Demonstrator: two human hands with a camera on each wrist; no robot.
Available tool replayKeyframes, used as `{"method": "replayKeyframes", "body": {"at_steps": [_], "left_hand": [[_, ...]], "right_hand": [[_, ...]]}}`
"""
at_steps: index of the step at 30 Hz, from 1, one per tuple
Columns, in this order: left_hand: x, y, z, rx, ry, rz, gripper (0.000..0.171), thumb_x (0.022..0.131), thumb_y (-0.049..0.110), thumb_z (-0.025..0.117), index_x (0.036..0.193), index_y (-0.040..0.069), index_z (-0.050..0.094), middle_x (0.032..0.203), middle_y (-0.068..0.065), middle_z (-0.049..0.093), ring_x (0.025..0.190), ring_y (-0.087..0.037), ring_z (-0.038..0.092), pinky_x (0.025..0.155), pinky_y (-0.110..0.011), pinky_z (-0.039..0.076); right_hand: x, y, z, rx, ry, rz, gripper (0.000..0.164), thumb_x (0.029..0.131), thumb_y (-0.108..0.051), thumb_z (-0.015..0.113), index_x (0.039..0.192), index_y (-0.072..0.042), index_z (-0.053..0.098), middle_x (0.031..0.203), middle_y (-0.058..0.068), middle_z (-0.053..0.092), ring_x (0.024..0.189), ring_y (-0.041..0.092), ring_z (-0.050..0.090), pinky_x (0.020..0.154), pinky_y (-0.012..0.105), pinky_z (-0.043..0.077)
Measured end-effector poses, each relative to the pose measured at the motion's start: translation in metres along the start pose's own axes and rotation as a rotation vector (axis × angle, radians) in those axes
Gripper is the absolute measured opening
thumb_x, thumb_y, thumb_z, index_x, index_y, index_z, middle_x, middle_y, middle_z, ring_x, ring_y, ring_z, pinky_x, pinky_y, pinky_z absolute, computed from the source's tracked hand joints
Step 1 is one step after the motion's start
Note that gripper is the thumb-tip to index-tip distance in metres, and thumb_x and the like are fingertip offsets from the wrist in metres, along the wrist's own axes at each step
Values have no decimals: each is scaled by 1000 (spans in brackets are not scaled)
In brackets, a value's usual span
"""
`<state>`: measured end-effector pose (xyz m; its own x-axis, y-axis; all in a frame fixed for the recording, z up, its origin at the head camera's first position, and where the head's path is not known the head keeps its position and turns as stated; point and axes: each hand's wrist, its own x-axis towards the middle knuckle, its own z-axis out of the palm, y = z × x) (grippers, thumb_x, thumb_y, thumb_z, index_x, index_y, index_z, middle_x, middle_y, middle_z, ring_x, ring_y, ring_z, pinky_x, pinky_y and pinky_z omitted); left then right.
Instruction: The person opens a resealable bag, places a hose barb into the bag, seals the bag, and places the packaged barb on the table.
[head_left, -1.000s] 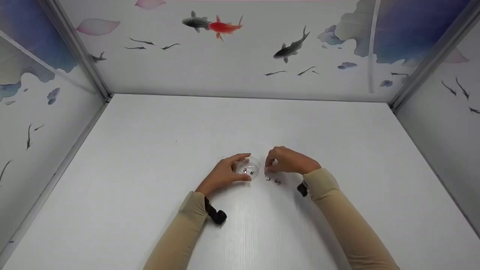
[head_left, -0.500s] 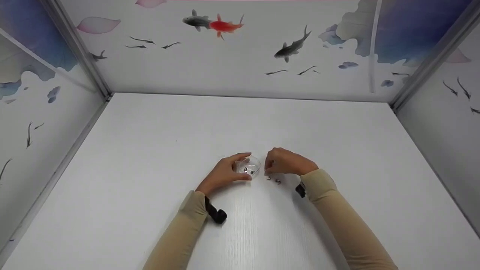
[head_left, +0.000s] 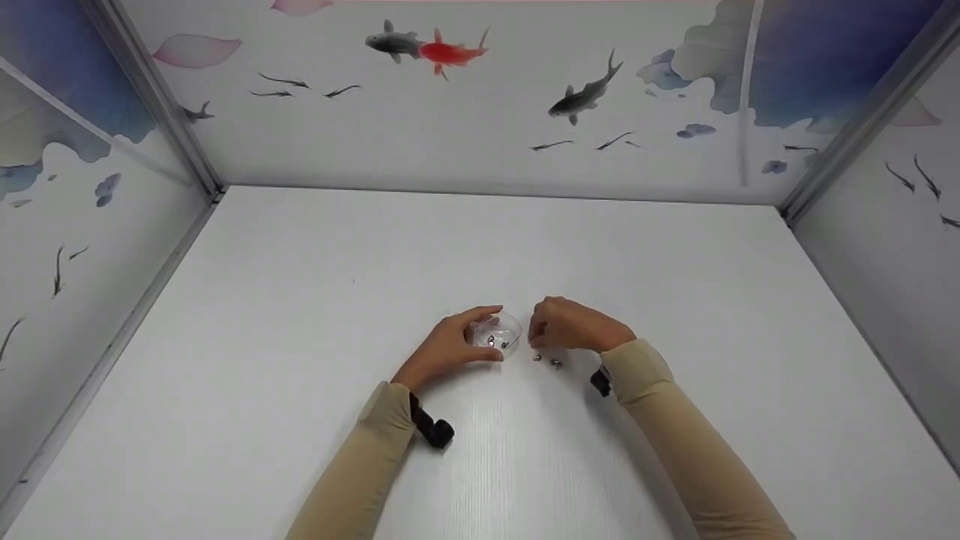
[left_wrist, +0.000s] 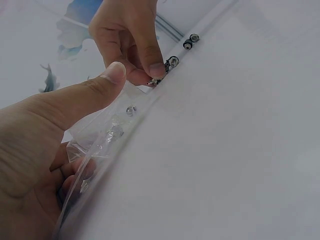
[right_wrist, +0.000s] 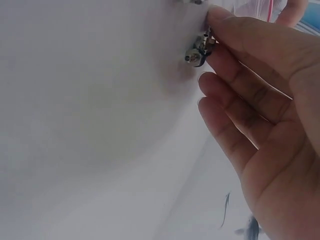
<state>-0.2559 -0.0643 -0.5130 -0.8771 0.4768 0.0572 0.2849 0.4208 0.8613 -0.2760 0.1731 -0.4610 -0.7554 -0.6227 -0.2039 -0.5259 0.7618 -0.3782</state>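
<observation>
A clear plastic bag [head_left: 511, 328], its mouth spread wide, is held by my left hand [head_left: 444, 346], thumb on the near side and fingers on the far side. Small metal fittings [head_left: 491, 340] lie inside it. Just right of the bag, my right hand [head_left: 576, 324] is low over the table, its thumb and index finger pinching a small silver fitting [left_wrist: 153, 82]. More fittings [head_left: 556, 364], silver with black rings, lie on the table beside that hand. In the right wrist view a fitting [right_wrist: 194, 57] shows close to the index fingertip.
The white tabletop [head_left: 337, 247] is bounded by printed panels [head_left: 480, 135] at the back and both sides. A black wrist camera [head_left: 435, 433] hangs beneath the left sleeve, another [head_left: 601, 381] beneath the right.
My right hand has shifted slightly toward me and its fingers have closed together near the fittings. The left hand and the bag have stayed in place.
</observation>
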Motion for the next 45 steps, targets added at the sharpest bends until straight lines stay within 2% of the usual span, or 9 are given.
{"method": "replayKeyframes", "body": {"at_steps": [3,10,15,22,31,45], "left_hand": [[0,0,0,7,0,1,75,73,36,84,140,25,51,139,2,55,112,-14,53,99,-36,40],[0,0,0,21,-1,8,76,73,37,83,140,25,51,138,2,56,101,-14,51,92,-34,41],[0,-1,0,27,0,11,76,72,39,83,140,26,51,138,2,55,101,-14,50,92,-33,40],[0,-3,1,16,-1,7,74,74,40,82,140,28,51,131,3,59,91,-15,46,82,-32,38],[-1,-1,0,22,-2,2,74,74,38,82,141,27,50,139,0,55,101,-15,49,91,-35,40],[0,-1,0,11,-1,9,74,75,35,82,141,24,51,139,-1,55,104,-15,50,93,-36,40]], "right_hand": [[0,-1,0,-4,1,1,7,85,-12,73,90,-11,77,87,-2,67,87,14,56,80,32,50],[0,-2,-1,-20,-5,7,7,85,-12,72,90,-11,76,87,-2,67,86,13,57,80,32,51],[-1,-3,-4,-17,-4,-6,8,85,-12,72,91,-10,77,88,0,69,85,14,58,79,32,51],[-4,-2,-9,2,11,-36,11,85,-7,69,92,-8,77,90,1,69,86,15,58,79,32,51],[-3,-6,-17,-13,9,-12,10,88,-10,68,92,-9,77,90,1,68,87,16,58,80,34,51],[-3,-11,-25,-39,64,-106,11,88,-10,68,94,-6,76,92,3,70,94,24,61,85,37,51]]}}
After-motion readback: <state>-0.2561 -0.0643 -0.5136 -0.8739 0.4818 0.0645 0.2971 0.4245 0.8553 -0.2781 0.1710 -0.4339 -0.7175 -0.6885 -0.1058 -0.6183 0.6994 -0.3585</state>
